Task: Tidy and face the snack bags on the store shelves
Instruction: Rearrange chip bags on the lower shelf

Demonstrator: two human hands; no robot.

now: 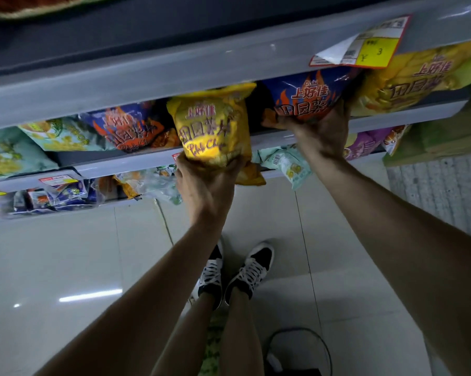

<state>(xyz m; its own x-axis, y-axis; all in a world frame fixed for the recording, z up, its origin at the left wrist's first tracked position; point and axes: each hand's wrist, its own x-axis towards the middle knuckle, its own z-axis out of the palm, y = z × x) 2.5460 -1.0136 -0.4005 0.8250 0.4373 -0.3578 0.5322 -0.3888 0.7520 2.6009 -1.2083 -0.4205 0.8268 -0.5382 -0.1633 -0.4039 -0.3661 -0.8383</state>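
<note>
Shelves [147, 77] | tiled floor [66, 253] | left hand [204, 185]: yellow bag [210, 126] | right hand [318, 131]: blue bag [304, 93]

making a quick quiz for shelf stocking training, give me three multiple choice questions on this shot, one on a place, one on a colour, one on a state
1. Where is the price tag with the yellow patch?
A) on the floor
B) on the shelf edge above the blue bag
C) inside a basket

2. What colour is the bag that the right hand grips?
A) green
B) white
C) blue

3. What is the left hand doing?
A) gripping the bottom of a yellow bag
B) hanging loose
C) pressing the floor

Answers:
1 B, the price tag hangs from the shelf edge over the blue bag.
2 C, it is blue with orange flames.
3 A, its fingers curl round the yellow bag's lower end.
</note>
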